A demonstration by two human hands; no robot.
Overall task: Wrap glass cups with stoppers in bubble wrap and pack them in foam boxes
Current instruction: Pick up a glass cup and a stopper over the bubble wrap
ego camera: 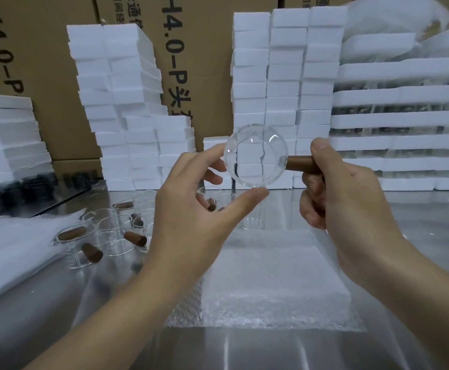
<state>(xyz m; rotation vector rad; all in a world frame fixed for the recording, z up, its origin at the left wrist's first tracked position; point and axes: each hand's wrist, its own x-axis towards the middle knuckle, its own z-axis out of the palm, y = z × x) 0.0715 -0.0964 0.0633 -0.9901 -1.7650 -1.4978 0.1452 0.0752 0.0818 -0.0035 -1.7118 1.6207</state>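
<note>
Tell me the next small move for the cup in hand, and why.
Probably lower the glass cup onto the bubble wrap: the right hand grips its brown piece, the left hand pinches its rim, and the sheet lies flat below.

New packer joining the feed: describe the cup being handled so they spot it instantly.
Above the bubble wrap sheet on the steel table, the left hand and right hand hold one glass cup, seen end-on. Unlike the cups standing at left, it is airborne, the right gripping its brown side piece.
</note>
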